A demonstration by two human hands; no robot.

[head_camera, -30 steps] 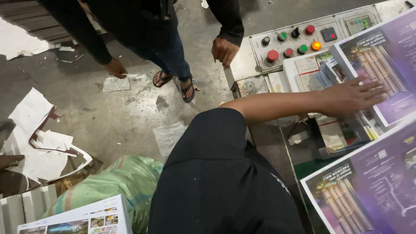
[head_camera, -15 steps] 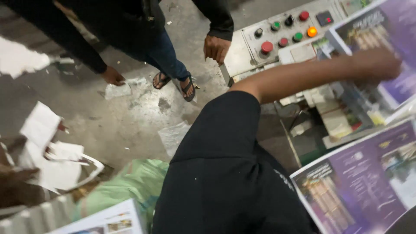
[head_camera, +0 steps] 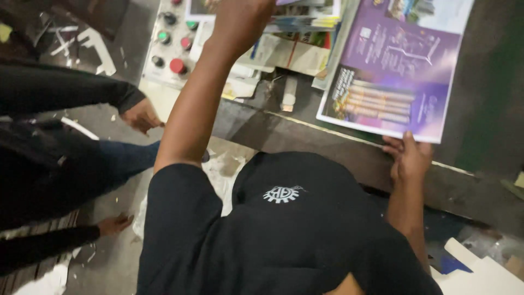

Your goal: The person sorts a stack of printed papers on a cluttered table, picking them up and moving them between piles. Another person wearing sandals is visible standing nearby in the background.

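My left hand (head_camera: pixel 240 22) reaches far forward to the top edge of the view, over a stack of printed sheets (head_camera: pixel 297 13); its fingers are cut off by the frame. At the table's near edge my right hand (head_camera: pixel 406 158) grips the near corner of a purple printed sheet stack (head_camera: pixel 393 65), thumb on top. That purple stack lies flat on the dark green table (head_camera: pixel 491 82). My black shirt fills the lower middle.
A grey control panel (head_camera: pixel 155 33) with red, green and black buttons sits at upper left. Another person in black sleeves stands to the left, one hand (head_camera: pixel 141 114) near the panel, the other hand (head_camera: pixel 114 224) low. White card pieces (head_camera: pixel 480 273) lie at lower right.
The view has swung round toward the table. My left arm stays stretched out to the far stack. My right hand has come into view, holding the purple sheets' corner.
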